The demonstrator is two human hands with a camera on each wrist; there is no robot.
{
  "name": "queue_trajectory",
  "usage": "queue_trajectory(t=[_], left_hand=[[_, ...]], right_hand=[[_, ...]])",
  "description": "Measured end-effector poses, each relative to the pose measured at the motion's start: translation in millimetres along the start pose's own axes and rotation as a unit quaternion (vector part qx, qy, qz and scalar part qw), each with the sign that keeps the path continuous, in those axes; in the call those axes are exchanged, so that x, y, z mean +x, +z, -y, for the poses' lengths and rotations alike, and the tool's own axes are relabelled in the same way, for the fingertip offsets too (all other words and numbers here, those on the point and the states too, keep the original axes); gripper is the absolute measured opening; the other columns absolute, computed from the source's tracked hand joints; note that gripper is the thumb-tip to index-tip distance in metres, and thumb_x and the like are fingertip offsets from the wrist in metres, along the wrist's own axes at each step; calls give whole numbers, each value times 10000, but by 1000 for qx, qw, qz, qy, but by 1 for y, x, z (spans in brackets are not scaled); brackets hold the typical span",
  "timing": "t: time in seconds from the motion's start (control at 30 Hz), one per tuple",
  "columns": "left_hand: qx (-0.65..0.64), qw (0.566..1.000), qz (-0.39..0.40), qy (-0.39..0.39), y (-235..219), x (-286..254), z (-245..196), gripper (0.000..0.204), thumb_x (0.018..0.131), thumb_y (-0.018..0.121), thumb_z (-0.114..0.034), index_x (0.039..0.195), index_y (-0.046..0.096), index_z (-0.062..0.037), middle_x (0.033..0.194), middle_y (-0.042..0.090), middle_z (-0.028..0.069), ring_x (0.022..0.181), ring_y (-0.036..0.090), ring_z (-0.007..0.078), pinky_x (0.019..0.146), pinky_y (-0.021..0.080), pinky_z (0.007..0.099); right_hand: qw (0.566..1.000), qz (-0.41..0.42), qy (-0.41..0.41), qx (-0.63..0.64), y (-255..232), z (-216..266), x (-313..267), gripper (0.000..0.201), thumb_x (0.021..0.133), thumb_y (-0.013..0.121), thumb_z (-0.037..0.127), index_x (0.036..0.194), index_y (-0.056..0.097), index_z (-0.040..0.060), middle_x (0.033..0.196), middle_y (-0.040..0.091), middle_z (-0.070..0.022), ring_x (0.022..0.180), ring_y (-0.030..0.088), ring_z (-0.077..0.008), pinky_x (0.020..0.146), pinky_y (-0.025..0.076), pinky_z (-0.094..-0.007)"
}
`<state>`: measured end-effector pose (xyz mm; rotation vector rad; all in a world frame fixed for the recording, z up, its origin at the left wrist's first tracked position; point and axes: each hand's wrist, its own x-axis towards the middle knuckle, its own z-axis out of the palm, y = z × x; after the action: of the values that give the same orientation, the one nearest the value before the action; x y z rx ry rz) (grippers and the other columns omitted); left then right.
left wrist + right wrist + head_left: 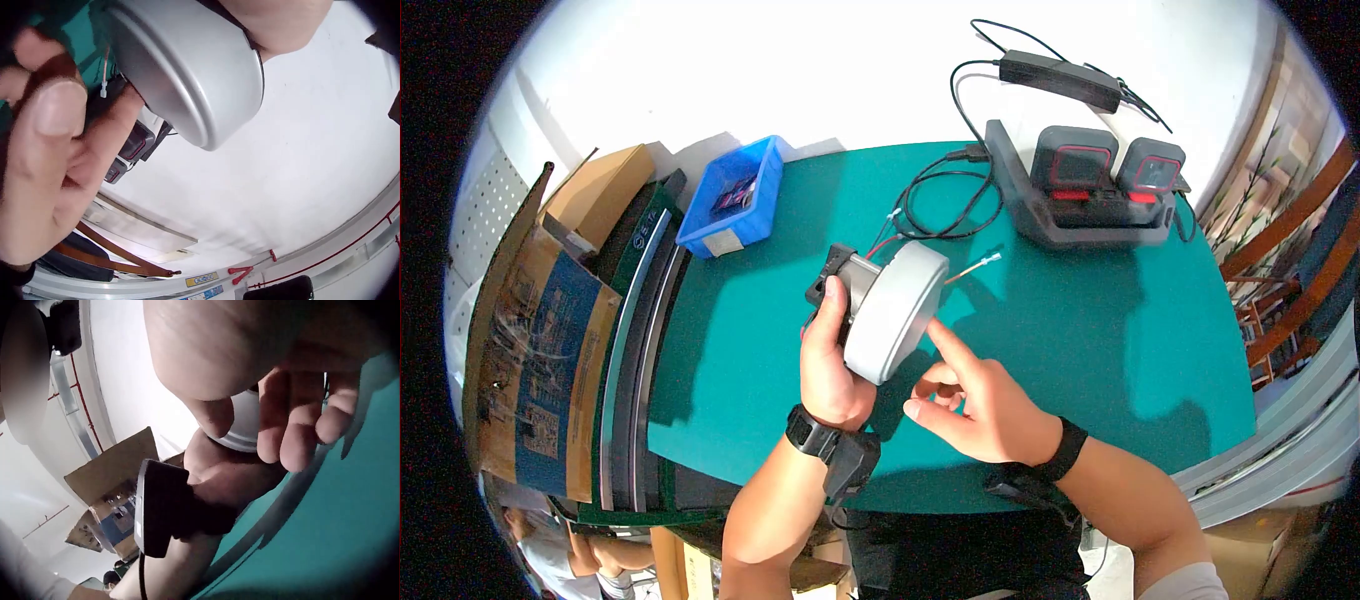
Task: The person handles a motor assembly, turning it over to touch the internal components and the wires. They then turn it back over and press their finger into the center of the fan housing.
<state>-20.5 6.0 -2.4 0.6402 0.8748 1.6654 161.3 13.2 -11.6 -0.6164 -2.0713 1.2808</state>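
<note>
My left hand (832,365) grips a motor with a round, silver-grey metal housing (897,312) above the table. A black bracket (831,272) sits at its rear, and thin wires with clear connectors (990,259) stick out past it. The housing's wide face is turned to the right, and its smooth, stepped rim (200,75) fills the upper part of the left wrist view. My right hand (990,405) points its index finger at the lower edge of that face, fingertip right at it. Its other fingers (299,440) are loosely bent and hold nothing.
A blue bin (772,190) with small parts stands at the back left of the green table (1040,330). At the back right are a dark charger dock (1090,235) and a power adapter (1060,80) with looped cable. Cardboard boxes (540,370) line the left edge.
</note>
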Motion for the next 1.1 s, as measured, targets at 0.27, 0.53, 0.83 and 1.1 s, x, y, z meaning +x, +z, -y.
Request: queue_trajectory(t=[0.27,0.53,0.83,1.1], left_hand=[[-33,999,-4,-6,8,-2,-1,462,998,462,-454,1211,565,-57,1137,661,100,999,650,203,860,521,346],[3,1000,-21,22,5,-1,0,436,978,534,-430,1109,611,-21,1004,686,87,871,668,161,782,540,313],[-24,999,-37,7,2,4,5,428,986,518,-426,1177,589,-50,1083,671,91,936,659,174,802,536,323],[-53,999,-1,-12,10,-3,-5,436,994,490,-440,1191,582,-62,1105,667,84,953,655,183,813,531,327]], right_hand=[[998,-14,-5,-64,2,-1,-1,883,853,696,123,1483,114,-87,862,700,-124,634,642,-207,606,509,-305],[997,-9,30,73,2,0,1,827,860,684,137,1468,164,-70,794,672,-168,600,635,-197,561,498,-324],[999,-35,3,-9,2,-8,1,785,859,682,154,1466,225,-42,854,684,-168,599,632,-201,565,500,-328],[990,-28,-35,-136,1,1,1,847,829,701,171,1467,192,-56,889,693,-172,628,656,-297,586,534,-387]])
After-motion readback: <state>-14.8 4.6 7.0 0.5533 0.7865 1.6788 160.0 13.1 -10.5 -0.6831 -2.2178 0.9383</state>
